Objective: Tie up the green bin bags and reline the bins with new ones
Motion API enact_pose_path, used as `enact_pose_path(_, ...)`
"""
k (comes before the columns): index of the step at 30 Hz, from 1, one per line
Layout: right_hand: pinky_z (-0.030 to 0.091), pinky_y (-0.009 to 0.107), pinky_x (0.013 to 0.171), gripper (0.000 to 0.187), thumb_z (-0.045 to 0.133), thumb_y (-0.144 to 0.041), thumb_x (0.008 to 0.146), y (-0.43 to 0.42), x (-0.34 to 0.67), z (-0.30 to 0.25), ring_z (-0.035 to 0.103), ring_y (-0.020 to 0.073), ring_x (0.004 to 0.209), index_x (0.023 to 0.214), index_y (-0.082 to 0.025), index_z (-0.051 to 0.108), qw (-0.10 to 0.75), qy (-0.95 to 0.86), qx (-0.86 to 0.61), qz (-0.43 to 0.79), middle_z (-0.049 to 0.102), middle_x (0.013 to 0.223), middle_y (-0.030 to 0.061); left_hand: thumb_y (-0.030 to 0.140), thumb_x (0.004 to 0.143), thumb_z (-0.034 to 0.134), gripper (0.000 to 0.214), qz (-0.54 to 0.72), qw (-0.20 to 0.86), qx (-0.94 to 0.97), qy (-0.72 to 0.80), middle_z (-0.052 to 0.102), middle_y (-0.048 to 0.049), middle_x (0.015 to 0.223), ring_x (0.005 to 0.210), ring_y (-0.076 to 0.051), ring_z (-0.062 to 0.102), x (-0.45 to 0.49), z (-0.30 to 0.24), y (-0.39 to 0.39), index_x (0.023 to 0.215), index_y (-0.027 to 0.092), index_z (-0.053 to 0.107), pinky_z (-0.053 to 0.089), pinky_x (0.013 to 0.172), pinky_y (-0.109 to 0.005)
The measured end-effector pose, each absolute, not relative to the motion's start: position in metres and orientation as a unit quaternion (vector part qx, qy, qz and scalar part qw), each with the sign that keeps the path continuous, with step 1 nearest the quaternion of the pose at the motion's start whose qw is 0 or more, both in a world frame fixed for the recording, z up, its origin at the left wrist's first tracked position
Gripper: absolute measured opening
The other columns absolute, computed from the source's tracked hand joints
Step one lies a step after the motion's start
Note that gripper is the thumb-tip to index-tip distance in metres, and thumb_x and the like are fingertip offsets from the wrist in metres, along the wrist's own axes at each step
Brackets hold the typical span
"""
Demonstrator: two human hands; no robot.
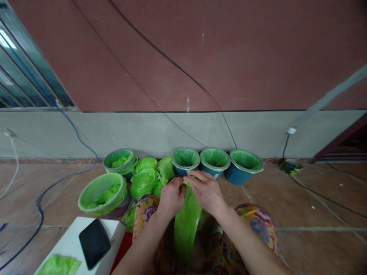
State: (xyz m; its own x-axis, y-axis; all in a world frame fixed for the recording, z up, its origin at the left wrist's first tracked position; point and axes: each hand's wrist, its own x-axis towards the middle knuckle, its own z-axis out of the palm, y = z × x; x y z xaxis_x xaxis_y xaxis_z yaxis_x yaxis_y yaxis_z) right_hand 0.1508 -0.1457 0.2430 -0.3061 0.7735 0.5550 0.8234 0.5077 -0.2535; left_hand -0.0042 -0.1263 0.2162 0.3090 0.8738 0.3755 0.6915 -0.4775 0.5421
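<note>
A long strip of green plastic bag (187, 221) hangs down between my knees. My left hand (172, 196) has its fingers curled on the bag's top edge. Beside it, my right hand (205, 189) pinches the same edge, fingers bent over it. The two hands almost touch. A dark curved rim shows just behind my fingers, mostly hidden by them. Left of my hands lie several filled, shiny green plastic bags (145, 181) in a heap.
Three blue buckets with green liners (185, 167) (215, 168) (243, 177) stand along the wall. At left are a bucket (120, 162) and a green-lined tub (86, 202) holding green plastic. A phone (94, 243) lies on a white box (67, 241). A blue cable (71, 175) crosses the tiled floor.
</note>
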Motion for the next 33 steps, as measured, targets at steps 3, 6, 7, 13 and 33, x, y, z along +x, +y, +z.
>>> enact_pose_path(3, 0.047, 0.031, 0.087, 0.023, 0.050, -0.020, 0.089, -0.141, 0.155, 0.251, 0.060, 0.0174, 0.096, 0.103, -0.024, 0.068, 0.373, -0.781, -0.501, -0.015, 0.068, 0.104, 0.0043, 0.012, 0.082, 0.049, 0.021, 0.305, 0.132, 0.798, 0.504, 0.068, -0.0060, 0.091, 0.088, -0.020, 0.065, -0.002, 0.207, -0.125, 0.097, 0.019, 0.062, 0.049, 0.077, -0.030)
enact_pose_path(6, 0.046, 0.027, 0.084, 0.023, 0.046, -0.020, 0.090, -0.139, 0.161, 0.261, 0.061, 0.0159, 0.092, 0.099, -0.020, 0.067, 0.394, -0.750, -0.531, 0.008, 0.068, 0.098, 0.0048, 0.007, 0.076, 0.051, 0.035, 0.307, 0.137, 0.787, 0.517, 0.066, -0.0073, 0.100, 0.097, -0.022, 0.063, -0.002, 0.194, -0.124, 0.108, 0.019, 0.059, 0.050, 0.085, -0.033)
enact_pose_path(7, 0.046, 0.026, 0.082, 0.022, 0.046, -0.020, 0.090, -0.138, 0.163, 0.262, 0.062, 0.0156, 0.090, 0.095, -0.020, 0.067, 0.389, -0.744, -0.543, 0.008, 0.068, 0.096, 0.0048, 0.009, 0.075, 0.053, 0.041, 0.319, 0.141, 0.779, 0.522, 0.065, -0.0083, 0.106, 0.101, -0.023, 0.062, -0.002, 0.191, -0.124, 0.114, 0.018, 0.057, 0.049, 0.088, -0.035)
enact_pose_path(13, 0.042, 0.024, 0.071, 0.020, 0.050, -0.027, 0.089, -0.138, 0.159, 0.258, 0.061, 0.0149, 0.081, 0.075, -0.020, 0.063, 0.314, -0.737, -0.598, -0.020, 0.065, 0.084, 0.0029, 0.027, 0.074, 0.064, 0.065, 0.391, 0.112, 0.759, 0.508, 0.055, -0.0149, 0.127, 0.118, -0.028, 0.052, 0.015, 0.207, -0.125, 0.134, 0.013, 0.041, 0.045, 0.100, -0.043)
enact_pose_path(33, 0.042, 0.027, 0.075, 0.018, 0.052, -0.027, 0.088, -0.138, 0.167, 0.268, 0.059, 0.0180, 0.082, 0.078, -0.020, 0.066, 0.340, -0.706, -0.616, -0.081, 0.067, 0.084, 0.0046, 0.012, 0.081, 0.045, 0.028, 0.276, 0.193, 0.667, 0.664, 0.073, -0.0067, 0.090, 0.086, -0.020, 0.068, 0.013, 0.159, -0.099, 0.093, 0.020, 0.069, 0.048, 0.077, -0.028)
